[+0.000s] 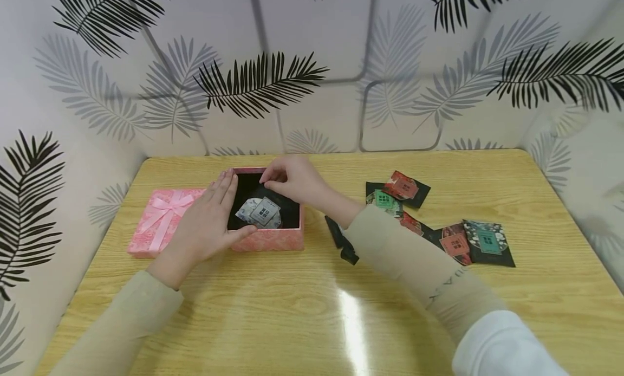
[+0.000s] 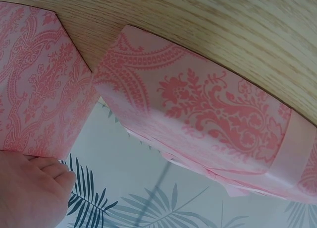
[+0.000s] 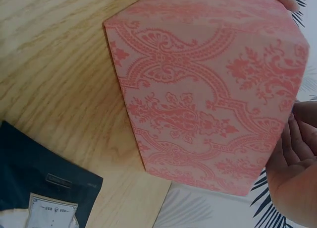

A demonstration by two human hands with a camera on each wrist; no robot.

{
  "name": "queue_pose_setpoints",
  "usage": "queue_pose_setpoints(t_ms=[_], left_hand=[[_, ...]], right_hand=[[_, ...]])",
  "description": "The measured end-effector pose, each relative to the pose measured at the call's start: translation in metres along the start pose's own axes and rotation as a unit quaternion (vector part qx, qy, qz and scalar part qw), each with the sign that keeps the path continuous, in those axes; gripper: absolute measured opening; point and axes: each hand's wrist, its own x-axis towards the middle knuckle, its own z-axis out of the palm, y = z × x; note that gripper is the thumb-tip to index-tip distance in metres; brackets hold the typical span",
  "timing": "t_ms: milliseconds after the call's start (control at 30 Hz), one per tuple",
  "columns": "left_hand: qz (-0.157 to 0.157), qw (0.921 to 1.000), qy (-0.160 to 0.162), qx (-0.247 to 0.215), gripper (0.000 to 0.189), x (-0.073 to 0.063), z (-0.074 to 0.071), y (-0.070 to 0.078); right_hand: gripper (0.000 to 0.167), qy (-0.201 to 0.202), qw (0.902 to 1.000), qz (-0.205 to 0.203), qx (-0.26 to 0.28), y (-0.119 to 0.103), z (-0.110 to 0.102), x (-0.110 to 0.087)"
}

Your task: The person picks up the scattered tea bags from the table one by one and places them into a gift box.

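Note:
A pink patterned box (image 1: 268, 241) stands uncovered on the table, its inside dark. In it lies a black sachet (image 1: 265, 212) with a grey-and-white printed label. My left hand (image 1: 207, 219) rests along the box's left wall, fingers straight and together, thumb stretched over the front rim. My right hand (image 1: 298, 182) reaches over the box's back right part, thumb and forefinger pinching the sachet's upper edge. The right wrist view shows the box's side wall (image 3: 193, 99) with the right hand (image 3: 294, 163) behind it.
Left of the box lies its pink lid (image 1: 163, 220) with a ribbon bow. Right of it, several black sachets with red and green labels overlap, one green-labelled sachet (image 1: 489, 242) outermost. Another dark sachet (image 1: 336, 232) lies partly under the right forearm. A leaf-patterned curtain (image 1: 312, 110) hangs behind the table.

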Motion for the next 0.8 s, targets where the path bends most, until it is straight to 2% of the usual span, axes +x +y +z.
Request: queue_pose_setpoints(t_ms=[300,567,800], left_hand=[[0.000,1.0000,-0.002,-0.002,0.110,-0.001,0.000,-0.001],[-0.004,1.0000,-0.005,-0.006,0.111,-0.001,-0.001,0.001],[-0.007,0.9999,-0.007,-0.006,0.111,-0.001,-0.001,0.001]], right_hand=[[0.012,-0.044,0.9976,0.000,-0.053,-0.001,0.013,-0.002],[0.013,-0.045,0.9929,-0.012,-0.109,-0.001,0.018,-0.004],[0.015,-0.043,0.9897,-0.019,-0.135,0.000,0.019,-0.003]])
